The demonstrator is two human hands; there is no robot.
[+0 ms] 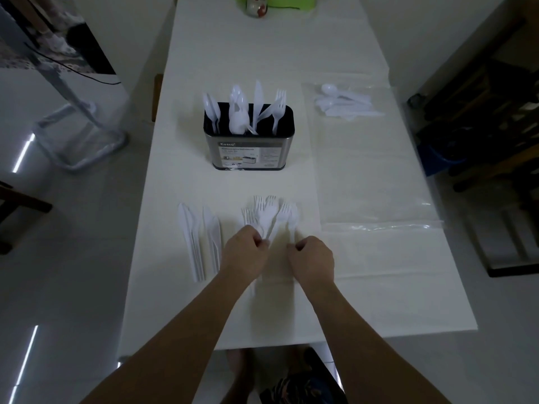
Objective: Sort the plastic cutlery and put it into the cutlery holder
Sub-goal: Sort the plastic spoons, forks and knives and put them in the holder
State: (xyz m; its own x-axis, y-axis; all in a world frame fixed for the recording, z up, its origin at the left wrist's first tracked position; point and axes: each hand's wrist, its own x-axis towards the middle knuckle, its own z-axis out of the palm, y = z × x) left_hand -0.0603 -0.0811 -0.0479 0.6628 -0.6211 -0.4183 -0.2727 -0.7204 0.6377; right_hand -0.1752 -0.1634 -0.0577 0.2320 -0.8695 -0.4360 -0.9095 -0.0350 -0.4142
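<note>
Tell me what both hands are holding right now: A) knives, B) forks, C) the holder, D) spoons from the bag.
B: the left hand and the right hand both pinch handles in the fan of forks, while the knives lie untouched beside them and the holder stands further back.

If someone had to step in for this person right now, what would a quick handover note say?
Left hand pinches handles in the fanned pile of white plastic forks; right hand pinches one fork handle from the same pile.
White plastic knives lie sorted to the left of the forks.
The steel-and-black cutlery holder already holds some spoons, knives and forks.
Left to do: forks and knives into the holder, then the white plastic spoons lying on the clear plastic sheet far right.
</note>
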